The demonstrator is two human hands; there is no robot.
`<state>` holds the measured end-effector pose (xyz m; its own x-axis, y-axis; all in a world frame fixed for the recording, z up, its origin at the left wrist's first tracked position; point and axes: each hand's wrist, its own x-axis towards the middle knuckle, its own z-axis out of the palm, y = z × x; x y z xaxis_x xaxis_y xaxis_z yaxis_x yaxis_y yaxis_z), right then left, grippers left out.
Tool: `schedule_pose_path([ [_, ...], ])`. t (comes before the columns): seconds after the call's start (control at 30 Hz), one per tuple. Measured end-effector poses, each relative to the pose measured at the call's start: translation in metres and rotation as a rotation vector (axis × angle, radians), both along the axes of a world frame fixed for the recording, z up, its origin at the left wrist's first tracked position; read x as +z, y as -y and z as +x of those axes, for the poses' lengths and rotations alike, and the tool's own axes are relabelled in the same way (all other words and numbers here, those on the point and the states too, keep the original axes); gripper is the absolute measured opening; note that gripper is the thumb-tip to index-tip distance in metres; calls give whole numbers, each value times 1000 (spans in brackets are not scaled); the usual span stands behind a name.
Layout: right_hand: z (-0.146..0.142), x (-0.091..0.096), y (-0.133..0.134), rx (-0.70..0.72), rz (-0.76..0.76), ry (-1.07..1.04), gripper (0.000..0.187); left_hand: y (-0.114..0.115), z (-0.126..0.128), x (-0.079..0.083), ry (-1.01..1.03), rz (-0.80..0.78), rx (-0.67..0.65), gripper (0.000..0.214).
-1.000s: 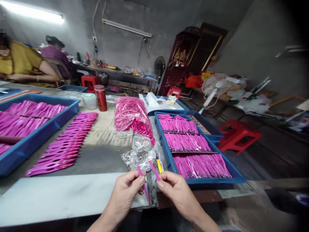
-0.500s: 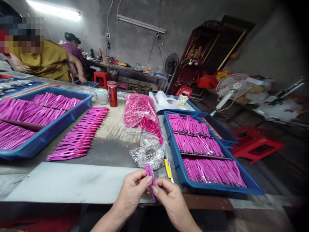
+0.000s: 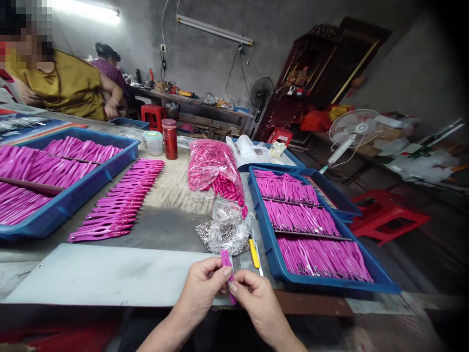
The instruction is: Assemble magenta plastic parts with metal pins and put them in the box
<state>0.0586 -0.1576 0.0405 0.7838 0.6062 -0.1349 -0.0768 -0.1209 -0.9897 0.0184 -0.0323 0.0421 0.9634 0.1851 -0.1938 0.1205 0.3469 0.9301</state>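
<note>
Workbench (image 3: 110, 276) edge: L hand (image 3: 203, 288) & R hand (image 3: 254, 300) pinch 1 pink strip (image 3: 226, 258).

the left hand (image 3: 201, 288) and the right hand (image 3: 256, 299) are showing bare, with short plain nails at the fingertips. behind the fingers, the left forearm (image 3: 164, 333) and the right forearm (image 3: 286, 341) are running uncovered to the view's lower edge.

2 hands (image 3: 202, 287), 2 fans (image 3: 262, 92)

Red canister (image 3: 169, 139) stands beside a lidded tub (image 3: 154, 143).
</note>
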Motion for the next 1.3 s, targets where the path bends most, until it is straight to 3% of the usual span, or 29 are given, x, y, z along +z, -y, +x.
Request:
schedule_pose_path([
  [0.83,4,2,-8,30,-81,-51,28,-7,4,-5,-77,7,-30,31],
  [1.3,16,0,-17,17,-64,-112,19,-15,14,-5,-86,-27,-10,28],
])
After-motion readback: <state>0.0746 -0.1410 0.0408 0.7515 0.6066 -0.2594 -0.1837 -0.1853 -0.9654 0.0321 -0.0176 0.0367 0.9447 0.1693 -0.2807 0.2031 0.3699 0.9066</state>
